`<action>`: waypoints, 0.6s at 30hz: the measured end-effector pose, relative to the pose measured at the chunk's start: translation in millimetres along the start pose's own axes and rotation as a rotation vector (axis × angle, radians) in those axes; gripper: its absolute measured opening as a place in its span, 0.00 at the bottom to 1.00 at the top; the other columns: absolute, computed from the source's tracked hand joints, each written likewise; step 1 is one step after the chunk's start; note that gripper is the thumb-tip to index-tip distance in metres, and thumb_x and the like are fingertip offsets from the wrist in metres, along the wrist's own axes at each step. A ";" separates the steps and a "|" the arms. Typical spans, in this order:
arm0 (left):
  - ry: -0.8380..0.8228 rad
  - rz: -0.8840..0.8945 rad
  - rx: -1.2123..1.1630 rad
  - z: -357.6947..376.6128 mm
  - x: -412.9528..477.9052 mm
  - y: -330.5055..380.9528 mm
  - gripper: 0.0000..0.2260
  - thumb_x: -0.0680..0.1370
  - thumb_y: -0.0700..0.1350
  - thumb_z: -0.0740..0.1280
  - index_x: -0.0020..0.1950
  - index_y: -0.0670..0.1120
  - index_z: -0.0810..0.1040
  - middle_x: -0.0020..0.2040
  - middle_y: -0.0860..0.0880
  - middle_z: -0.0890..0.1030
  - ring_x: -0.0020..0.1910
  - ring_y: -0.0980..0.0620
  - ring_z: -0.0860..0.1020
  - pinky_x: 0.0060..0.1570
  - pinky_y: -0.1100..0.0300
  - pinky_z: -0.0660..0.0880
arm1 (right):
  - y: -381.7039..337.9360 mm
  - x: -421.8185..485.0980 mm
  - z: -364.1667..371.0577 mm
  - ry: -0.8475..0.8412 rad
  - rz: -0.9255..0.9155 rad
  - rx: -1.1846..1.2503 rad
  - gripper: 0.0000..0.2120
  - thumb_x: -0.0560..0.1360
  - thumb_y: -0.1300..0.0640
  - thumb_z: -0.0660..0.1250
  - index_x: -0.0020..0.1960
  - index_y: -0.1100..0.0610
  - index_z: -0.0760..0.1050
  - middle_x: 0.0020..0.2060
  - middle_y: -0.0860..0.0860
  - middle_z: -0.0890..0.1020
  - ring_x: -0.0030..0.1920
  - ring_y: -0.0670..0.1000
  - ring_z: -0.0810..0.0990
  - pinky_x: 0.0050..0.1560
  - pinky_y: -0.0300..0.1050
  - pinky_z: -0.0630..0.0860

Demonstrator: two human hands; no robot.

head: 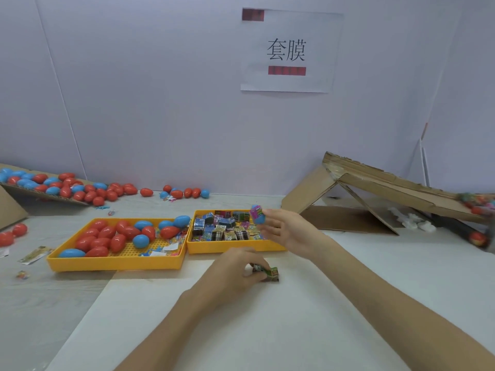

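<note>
Blue plastic egg (258, 217) with a pink printed film round its top, pinched at the fingertips of the right hand (285, 231), held over the 2 o'clock corner of the right yellow tray (235, 248). Left hand (235, 267) is curled on the white sheet (281, 330) at that tray's 6 o'clock, pinching a flat green film sleeve (271, 273) on the table. Right tray holds folded sleeves; left yellow tray (115, 262) holds red and blue eggs.

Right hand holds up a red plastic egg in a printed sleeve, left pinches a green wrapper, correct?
No: the head view shows the sleeved plastic egg in the right hand is blue, not red. The left hand pinches the green wrapper.
</note>
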State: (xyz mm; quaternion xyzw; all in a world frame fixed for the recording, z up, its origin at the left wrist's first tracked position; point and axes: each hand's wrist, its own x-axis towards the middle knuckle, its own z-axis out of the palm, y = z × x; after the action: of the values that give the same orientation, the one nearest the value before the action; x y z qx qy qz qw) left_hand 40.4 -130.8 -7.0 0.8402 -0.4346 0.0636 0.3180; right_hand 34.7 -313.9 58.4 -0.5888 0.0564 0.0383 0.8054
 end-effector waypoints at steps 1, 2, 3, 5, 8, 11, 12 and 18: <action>0.003 0.001 -0.001 1.0 0.2 -0.9 0.07 0.78 0.47 0.73 0.55 0.55 0.86 0.52 0.58 0.82 0.51 0.59 0.78 0.46 0.72 0.71 | -13.2 5.5 -1.7 0.017 -0.027 0.089 0.14 0.80 0.58 0.68 0.62 0.64 0.76 0.49 0.58 0.84 0.42 0.51 0.86 0.40 0.40 0.81; 0.002 0.000 -0.003 1.8 0.7 -1.6 0.07 0.77 0.47 0.73 0.55 0.55 0.86 0.52 0.58 0.82 0.51 0.60 0.78 0.44 0.75 0.69 | -30.2 11.1 -6.6 0.045 -0.088 0.234 0.13 0.81 0.59 0.66 0.62 0.65 0.76 0.50 0.58 0.83 0.43 0.51 0.86 0.41 0.40 0.82; -0.004 -0.001 -0.006 1.9 1.3 -2.2 0.08 0.77 0.46 0.73 0.55 0.55 0.86 0.52 0.58 0.82 0.51 0.60 0.77 0.44 0.76 0.69 | -49.4 15.9 -13.4 0.082 -0.178 0.416 0.13 0.82 0.59 0.64 0.63 0.65 0.76 0.52 0.59 0.83 0.44 0.51 0.85 0.43 0.41 0.83; -0.015 0.004 -0.008 1.7 3.1 -2.5 0.08 0.77 0.45 0.73 0.55 0.54 0.86 0.52 0.58 0.82 0.50 0.60 0.78 0.44 0.75 0.70 | -82.3 21.1 -28.8 0.176 -0.350 0.711 0.13 0.84 0.57 0.61 0.64 0.63 0.74 0.58 0.60 0.81 0.51 0.54 0.84 0.49 0.43 0.82; -0.024 -0.002 -0.014 1.5 2.7 -1.8 0.08 0.78 0.45 0.72 0.56 0.53 0.85 0.52 0.56 0.82 0.50 0.59 0.78 0.47 0.67 0.75 | -77.3 19.0 -36.5 0.248 -0.292 0.479 0.09 0.85 0.55 0.57 0.58 0.60 0.72 0.59 0.59 0.80 0.52 0.56 0.82 0.49 0.46 0.78; -0.015 -0.009 -0.016 0.2 2.3 -1.8 0.07 0.78 0.44 0.72 0.55 0.52 0.85 0.52 0.55 0.82 0.50 0.59 0.78 0.49 0.63 0.76 | -37.6 13.1 -37.2 0.180 -0.256 -0.047 0.09 0.83 0.60 0.60 0.56 0.60 0.79 0.51 0.56 0.84 0.46 0.52 0.84 0.49 0.46 0.78; -0.011 -0.012 -0.009 -0.5 2.3 -1.2 0.07 0.78 0.44 0.72 0.55 0.52 0.85 0.52 0.55 0.82 0.50 0.59 0.77 0.50 0.64 0.76 | -27.3 7.6 -36.3 0.165 -0.283 -0.179 0.09 0.83 0.61 0.61 0.55 0.59 0.81 0.48 0.56 0.86 0.42 0.51 0.84 0.47 0.46 0.78; 0.058 -0.018 0.001 -7.2 -0.2 -0.2 0.07 0.77 0.42 0.72 0.52 0.51 0.87 0.54 0.56 0.85 0.55 0.59 0.80 0.55 0.62 0.76 | 25.8 -23.1 -31.4 -0.025 -0.458 -0.704 0.16 0.75 0.70 0.68 0.40 0.50 0.86 0.39 0.49 0.86 0.40 0.46 0.81 0.42 0.38 0.76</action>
State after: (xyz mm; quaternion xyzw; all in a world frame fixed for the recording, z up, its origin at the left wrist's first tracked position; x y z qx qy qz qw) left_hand 41.6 -126.4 -1.5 0.8421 -0.4176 0.0851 0.3304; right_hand 7.1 -335.9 27.8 -0.8250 -0.1024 -0.1175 0.5432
